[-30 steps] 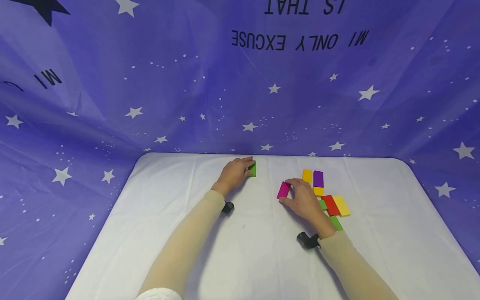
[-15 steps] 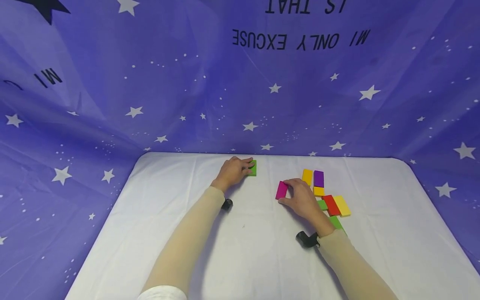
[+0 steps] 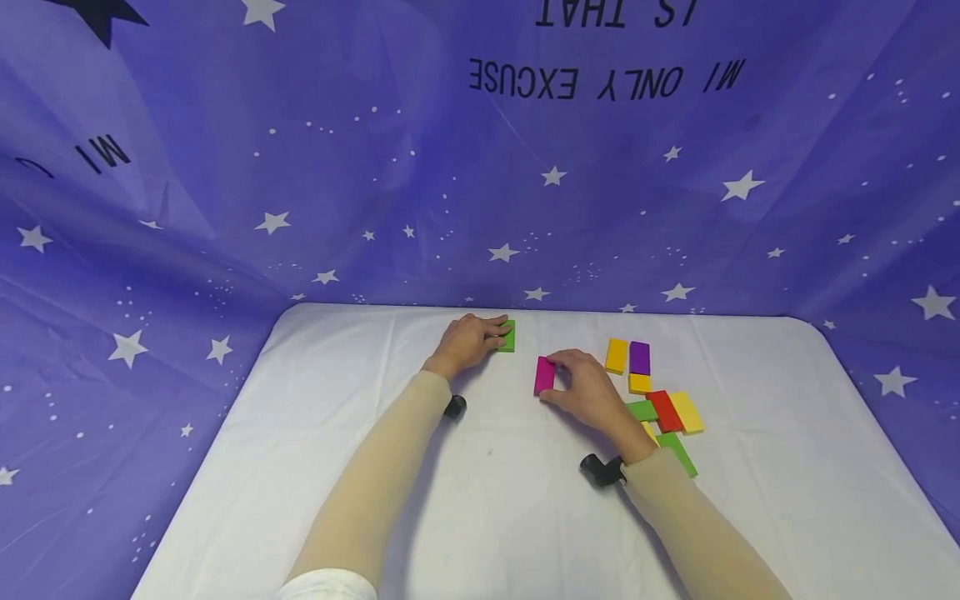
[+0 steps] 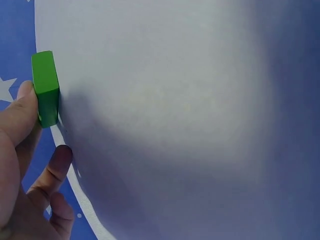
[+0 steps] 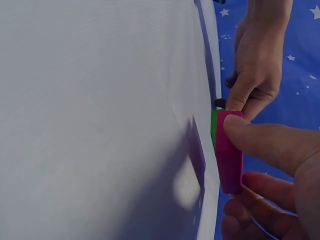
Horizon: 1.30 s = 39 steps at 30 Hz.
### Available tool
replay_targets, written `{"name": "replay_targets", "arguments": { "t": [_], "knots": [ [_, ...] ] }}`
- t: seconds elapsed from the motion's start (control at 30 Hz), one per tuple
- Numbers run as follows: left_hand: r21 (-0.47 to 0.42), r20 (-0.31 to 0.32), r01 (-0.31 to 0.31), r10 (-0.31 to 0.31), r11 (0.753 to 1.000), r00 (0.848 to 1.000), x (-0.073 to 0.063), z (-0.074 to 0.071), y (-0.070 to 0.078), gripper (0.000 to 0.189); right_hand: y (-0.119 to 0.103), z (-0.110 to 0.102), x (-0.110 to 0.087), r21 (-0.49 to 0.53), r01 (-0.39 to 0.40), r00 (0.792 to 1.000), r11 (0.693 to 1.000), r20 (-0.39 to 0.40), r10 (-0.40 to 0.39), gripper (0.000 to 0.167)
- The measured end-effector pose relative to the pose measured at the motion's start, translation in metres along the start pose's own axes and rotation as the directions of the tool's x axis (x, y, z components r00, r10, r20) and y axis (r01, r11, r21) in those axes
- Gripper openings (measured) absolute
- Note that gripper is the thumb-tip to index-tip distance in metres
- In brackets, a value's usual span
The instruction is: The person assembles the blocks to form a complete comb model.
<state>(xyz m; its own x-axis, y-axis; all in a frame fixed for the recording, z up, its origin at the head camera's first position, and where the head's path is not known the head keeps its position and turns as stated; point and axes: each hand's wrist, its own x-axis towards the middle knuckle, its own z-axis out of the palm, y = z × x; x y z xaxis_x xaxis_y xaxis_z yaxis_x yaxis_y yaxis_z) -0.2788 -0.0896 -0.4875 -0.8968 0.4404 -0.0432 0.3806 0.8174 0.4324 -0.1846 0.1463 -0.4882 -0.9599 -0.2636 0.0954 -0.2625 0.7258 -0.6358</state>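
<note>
Near the far edge of the white-covered table, my left hand point(image 3: 463, 342) grips a green block point(image 3: 509, 337) between thumb and fingers. In the left wrist view the thumb lies along the side of that green block point(image 4: 46, 82), and other fingers are spread below it. My right hand point(image 3: 588, 389) pinches a magenta block point(image 3: 544, 377) to the right of the green one and a little nearer. From the right wrist view, the thumb presses the face of the magenta block point(image 5: 230, 165), which partly hides the green block point(image 5: 214, 127) behind it.
Right of my right hand lie an orange block point(image 3: 617, 356), a purple block point(image 3: 640, 358), a smaller orange block point(image 3: 640, 383), a red block point(image 3: 664, 411), a yellow block point(image 3: 686, 412) and green blocks point(image 3: 677, 454). A starry purple cloth point(image 3: 450, 208) hangs behind the table point(image 3: 360, 358).
My right hand has carried the magenta block leftward, closer to the green block, uncovering more of the blocks beside its wrist. The left hand has stayed nearly still at the green block.
</note>
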Motion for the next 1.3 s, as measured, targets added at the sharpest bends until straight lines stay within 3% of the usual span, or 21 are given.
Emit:
{"name": "replay_targets", "arguments": {
  "t": [0.23, 0.43, 0.87, 1.3],
  "knots": [
    [0.056, -0.012, 0.001, -0.001, 0.998, 1.000, 0.000, 0.000, 0.000, 0.035, -0.005, 0.006, 0.014, 0.015, 0.055, 0.998, 0.998, 0.008, -0.055, 0.057],
    [0.046, -0.026, -0.014, 0.015, 0.999, 1.000, 0.000, 0.001, -0.002, 0.036, -0.012, 0.012, 0.025, 0.025, 0.088, 0.996, 0.996, 0.032, -0.088, 0.059],
    [0.023, -0.028, -0.014, 0.015, 1.000, 1.000, 0.000, 0.001, -0.001, 0.037, -0.021, 0.029, 0.039, -0.015, 0.077, 0.993, 0.997, 0.087, -0.076, 0.061],
    [0.000, -0.037, -0.048, 0.048, 0.999, 0.998, 0.001, 0.002, -0.004, 0.037, -0.027, 0.038, 0.045, -0.038, 0.082, 0.993, 0.996, 0.087, -0.079, 0.054]
  ]
}}
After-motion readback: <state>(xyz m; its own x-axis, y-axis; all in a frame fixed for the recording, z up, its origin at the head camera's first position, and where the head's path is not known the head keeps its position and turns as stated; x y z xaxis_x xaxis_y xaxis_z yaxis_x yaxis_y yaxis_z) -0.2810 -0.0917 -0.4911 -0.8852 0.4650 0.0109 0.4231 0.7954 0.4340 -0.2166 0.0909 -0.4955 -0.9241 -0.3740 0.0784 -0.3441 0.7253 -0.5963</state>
